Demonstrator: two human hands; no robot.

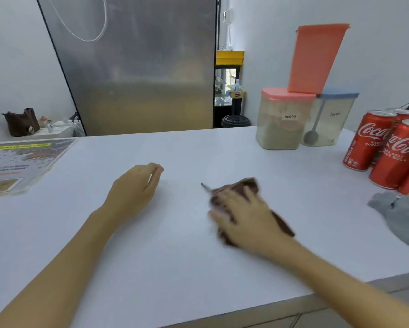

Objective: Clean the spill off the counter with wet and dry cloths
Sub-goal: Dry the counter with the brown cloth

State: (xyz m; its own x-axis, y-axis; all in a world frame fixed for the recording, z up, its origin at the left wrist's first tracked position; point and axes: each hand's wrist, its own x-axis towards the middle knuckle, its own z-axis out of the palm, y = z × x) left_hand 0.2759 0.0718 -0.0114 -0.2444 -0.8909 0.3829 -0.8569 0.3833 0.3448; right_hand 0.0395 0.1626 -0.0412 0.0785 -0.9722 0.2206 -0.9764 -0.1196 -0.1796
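Mid-table, toward the near edge: right hand (243, 216) presses flat, fingers spread, on brown cloth (248, 185); blurred. Left hand (137, 185) rests loosely curled, holding nothing. Grey cloth (402, 214) waits at right edge. Advice: keep palm flat, overlap strokes, avoid cans (388, 147).

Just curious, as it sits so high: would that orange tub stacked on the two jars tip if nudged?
Probably. The orange tub is tall, narrower at its base, and straddles the mocha jar and latte jar. I cannot tell how full it is.
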